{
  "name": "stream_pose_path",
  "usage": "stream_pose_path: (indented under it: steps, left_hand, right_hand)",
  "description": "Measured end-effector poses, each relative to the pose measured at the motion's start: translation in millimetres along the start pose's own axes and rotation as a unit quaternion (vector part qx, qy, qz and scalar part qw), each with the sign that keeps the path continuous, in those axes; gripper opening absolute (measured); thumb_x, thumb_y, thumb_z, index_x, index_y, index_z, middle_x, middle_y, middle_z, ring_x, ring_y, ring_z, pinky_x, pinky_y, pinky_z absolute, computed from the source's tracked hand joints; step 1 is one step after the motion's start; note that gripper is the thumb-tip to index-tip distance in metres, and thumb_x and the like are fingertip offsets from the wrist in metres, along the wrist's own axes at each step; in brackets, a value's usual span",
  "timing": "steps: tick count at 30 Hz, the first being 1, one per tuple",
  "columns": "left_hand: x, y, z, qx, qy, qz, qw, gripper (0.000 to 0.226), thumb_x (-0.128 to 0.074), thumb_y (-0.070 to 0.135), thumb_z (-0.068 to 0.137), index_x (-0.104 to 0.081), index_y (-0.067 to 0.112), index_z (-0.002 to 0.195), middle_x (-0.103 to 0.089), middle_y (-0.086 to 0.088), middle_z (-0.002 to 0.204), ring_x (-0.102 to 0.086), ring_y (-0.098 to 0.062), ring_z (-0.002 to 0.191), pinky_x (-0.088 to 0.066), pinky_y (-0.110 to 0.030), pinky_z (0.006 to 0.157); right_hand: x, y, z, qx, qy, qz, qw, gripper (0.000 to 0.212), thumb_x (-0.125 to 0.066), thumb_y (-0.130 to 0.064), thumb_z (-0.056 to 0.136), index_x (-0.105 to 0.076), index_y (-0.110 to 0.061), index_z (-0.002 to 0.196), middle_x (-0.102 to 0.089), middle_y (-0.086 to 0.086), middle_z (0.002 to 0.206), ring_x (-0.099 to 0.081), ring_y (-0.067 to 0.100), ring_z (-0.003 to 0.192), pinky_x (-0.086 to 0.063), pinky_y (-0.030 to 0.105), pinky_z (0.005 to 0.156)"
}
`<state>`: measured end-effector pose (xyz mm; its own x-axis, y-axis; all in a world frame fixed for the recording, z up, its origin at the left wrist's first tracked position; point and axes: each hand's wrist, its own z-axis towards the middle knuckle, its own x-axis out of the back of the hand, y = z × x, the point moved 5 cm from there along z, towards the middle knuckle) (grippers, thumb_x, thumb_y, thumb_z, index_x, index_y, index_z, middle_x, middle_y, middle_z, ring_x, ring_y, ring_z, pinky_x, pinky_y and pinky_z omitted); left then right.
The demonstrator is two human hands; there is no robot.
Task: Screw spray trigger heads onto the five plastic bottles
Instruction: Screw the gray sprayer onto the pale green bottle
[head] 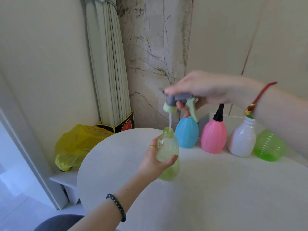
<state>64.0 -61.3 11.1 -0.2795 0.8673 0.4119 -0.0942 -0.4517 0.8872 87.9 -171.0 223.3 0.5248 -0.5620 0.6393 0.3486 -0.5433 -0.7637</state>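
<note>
There are five bottles on the white table (216,189). The pale green bottle (167,157) stands up straight near the table's round left edge, mouth pointing up. The left hand (154,161) is wrapped around its side. Behind it, in a row along the back edge, stand the blue bottle (187,132), the pink bottle (213,136) with a black top, the white bottle (242,138) with an open neck, and the bright green bottle (268,145). There is one spray head (180,101), grey and light green. The right hand (198,90) pinches it above the pale green bottle. Its thin tube (170,121) hangs straight down into the bottle's mouth. The table in front of the bottles is wide and bare.
</note>
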Motion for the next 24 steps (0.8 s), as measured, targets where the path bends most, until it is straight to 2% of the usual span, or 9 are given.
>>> stream_pose_path:
  steps: [2,4,6,9,13,17,20,22,24]
  left_hand:
    - [-3,3,-2,-0.011,0.002,0.003,1.0,0.071,-0.073,0.038,0.071,-0.031,0.037,0.128,-0.049,0.015,0.107,-0.044,-0.001,0.101,-0.029,-0.012,0.08]
    - [-5,5,-3,-0.015,0.002,0.001,1.0,0.07,-0.073,0.038,0.071,-0.032,0.038,0.127,-0.05,0.015,0.108,-0.045,-0.001,0.101,-0.03,-0.012,0.08]
    - [-5,5,-3,-0.016,0.0,-0.002,1.0,0.07,-0.073,0.038,0.071,-0.032,0.037,0.127,-0.05,0.013,0.11,-0.045,-0.001,0.102,-0.031,-0.015,0.083]
    - [-5,5,-2,-0.018,0.0,-0.002,1.0,0.07,-0.073,0.037,0.071,-0.032,0.035,0.128,-0.05,0.013,0.111,-0.046,-0.004,0.105,-0.031,-0.016,0.084]
    - [-5,6,-3,-0.019,-0.001,0.004,1.0,0.071,-0.073,0.038,0.072,-0.031,0.033,0.129,-0.049,0.013,0.11,-0.045,-0.004,0.103,-0.031,-0.018,0.085]
    - [-2,9,-1,-0.018,-0.016,0.022,0.999,0.072,-0.074,0.038,0.071,-0.032,0.029,0.128,-0.05,0.01,0.111,-0.047,-0.009,0.107,-0.035,-0.022,0.085]
    - [3,29,4,-0.069,0.008,-0.016,0.997,0.066,-0.073,0.037,0.072,-0.035,0.025,0.125,-0.055,0.007,0.118,-0.049,-0.005,0.112,-0.039,-0.018,0.089]
    - [4,47,10,-0.103,0.034,-0.063,0.992,0.049,-0.066,0.035,0.079,-0.04,0.022,0.119,-0.062,0.009,0.108,-0.054,-0.002,0.104,-0.042,-0.015,0.085]
    - [3,56,15,-0.109,0.056,-0.087,0.989,0.03,-0.054,0.033,0.088,-0.043,0.016,0.11,-0.065,0.012,0.09,-0.06,-0.006,0.092,-0.045,-0.021,0.075]
  right_hand:
    - [-22,15,9,-0.019,-0.035,-0.064,0.997,0.018,-0.067,-0.024,0.08,-0.068,-0.006,0.081,-0.061,0.003,0.056,-0.057,0.017,0.052,-0.06,0.037,0.065]
    - [-36,31,19,-0.016,-0.043,-0.113,0.993,0.009,-0.069,-0.018,0.078,-0.068,-0.009,0.079,-0.062,0.006,0.062,-0.058,0.017,0.054,-0.058,0.032,0.06]
    - [-39,38,25,-0.005,-0.027,-0.143,0.989,0.01,-0.071,-0.017,0.076,-0.068,-0.01,0.081,-0.064,0.008,0.067,-0.061,0.018,0.058,-0.057,0.029,0.056]
    - [-34,38,30,-0.008,-0.018,-0.183,0.983,0.011,-0.073,-0.02,0.074,-0.07,-0.014,0.082,-0.07,0.011,0.082,-0.067,0.022,0.073,-0.06,0.032,0.064]
    - [-34,41,34,-0.021,-0.044,-0.187,0.981,0.019,-0.071,-0.017,0.076,-0.069,-0.005,0.09,-0.072,0.018,0.092,-0.071,0.03,0.085,-0.06,0.038,0.071]
    - [-39,46,35,-0.015,-0.025,-0.193,0.981,0.018,-0.069,-0.015,0.078,-0.067,0.001,0.086,-0.072,0.021,0.088,-0.071,0.032,0.082,-0.059,0.043,0.075]
    - [-39,49,34,-0.009,-0.008,-0.193,0.981,0.018,-0.07,-0.018,0.077,-0.068,0.0,0.082,-0.073,0.018,0.084,-0.071,0.03,0.08,-0.058,0.041,0.076]
    - [-40,47,33,0.001,0.006,-0.231,0.973,0.017,-0.069,-0.019,0.076,-0.067,-0.002,0.072,-0.071,0.013,0.07,-0.068,0.029,0.069,-0.056,0.034,0.065]
    - [-43,45,32,-0.006,0.017,-0.257,0.966,0.021,-0.066,-0.025,0.078,-0.063,-0.008,0.065,-0.064,0.006,0.061,-0.059,0.022,0.061,-0.046,0.028,0.057]
